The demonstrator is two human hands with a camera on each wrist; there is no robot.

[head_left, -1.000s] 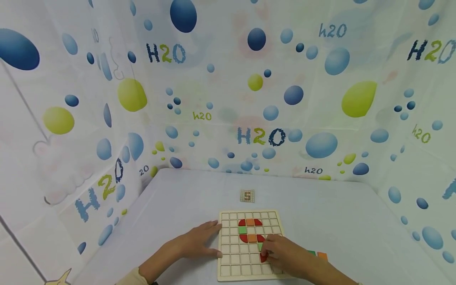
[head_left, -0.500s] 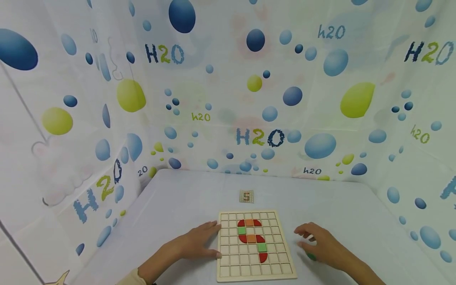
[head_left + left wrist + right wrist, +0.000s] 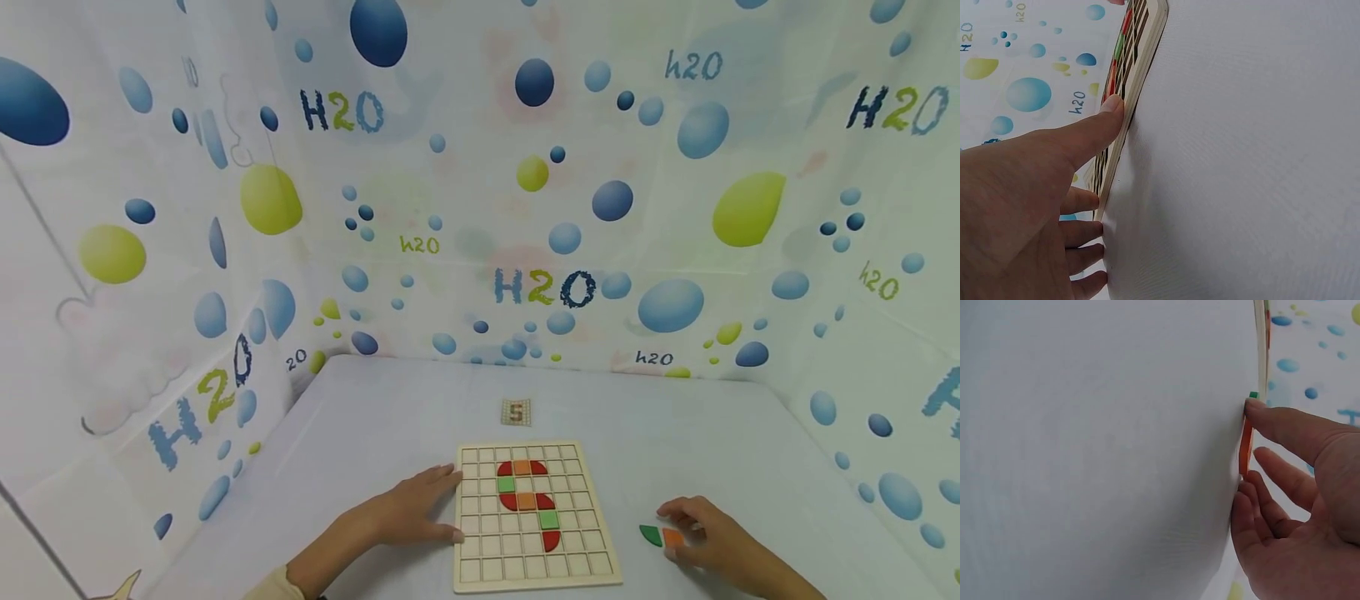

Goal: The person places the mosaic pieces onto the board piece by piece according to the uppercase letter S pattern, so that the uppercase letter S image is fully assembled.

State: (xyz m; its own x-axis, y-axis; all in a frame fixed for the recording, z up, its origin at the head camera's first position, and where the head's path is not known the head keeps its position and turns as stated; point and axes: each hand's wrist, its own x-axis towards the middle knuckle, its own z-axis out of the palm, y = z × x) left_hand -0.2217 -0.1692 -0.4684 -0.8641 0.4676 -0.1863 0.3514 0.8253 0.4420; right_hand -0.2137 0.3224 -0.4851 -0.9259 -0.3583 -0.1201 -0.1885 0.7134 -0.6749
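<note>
A wooden grid board [image 3: 480,575] lies on the table, with red, orange and green tiles forming an S-like curve. My left hand [image 3: 416,508] rests along the board's left edge, fingers spread and holding nothing. In the left wrist view its thumb [image 3: 1107,115] overlaps the rim, and the other fingertips line the board's side. Right of the board, my right hand [image 3: 708,533] has its thumb and curled fingers at the orange square tile [image 3: 673,537]. The right wrist view shows thumb and fingertips at opposite ends of this orange tile [image 3: 1245,447]. A green quarter-round tile [image 3: 651,536] lies beside it.
A small card [image 3: 516,412] with an S pattern on a grid lies behind the board. The white table [image 3: 375,400] ends at a hanging sheet [image 3: 465,183] printed with blue and lime drops, which also closes off both sides.
My right hand has left the red tile in the lower part of the board and moved right, down to the loose orange tile. The left hand stays at the board's edge.
</note>
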